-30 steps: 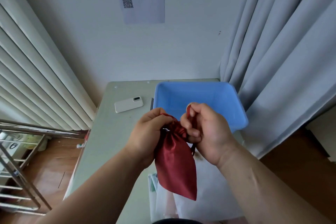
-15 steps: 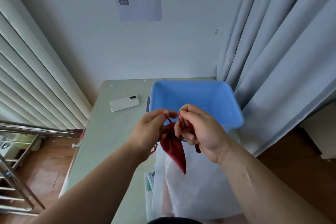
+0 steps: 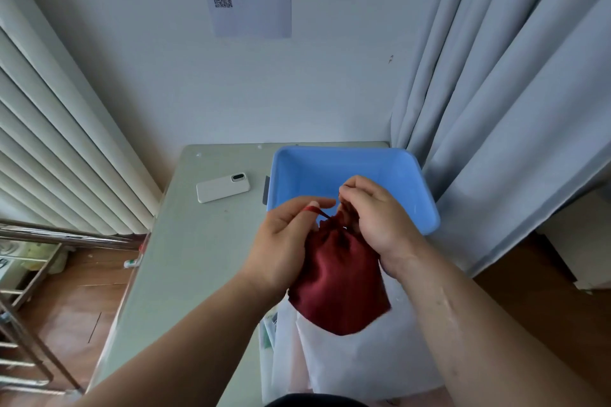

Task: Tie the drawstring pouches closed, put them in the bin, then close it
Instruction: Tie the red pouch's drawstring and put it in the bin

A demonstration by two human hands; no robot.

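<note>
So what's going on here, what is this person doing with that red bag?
A person is tying a red drawstring pouch shut, holding it above the table in front of an open blue bin. The left hand has the red cord drawn over its forefinger, while the right hand pinches the pouch's gathered neck. The pouch is not yet in the bin, and the part of the bin that shows holds nothing. A white phone lies on the table nearby.

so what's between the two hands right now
In the head view, the gathered neck of the red pouch sits between the left hand and right hand. A thin red cord runs from the left fingers to that neck.
</note>
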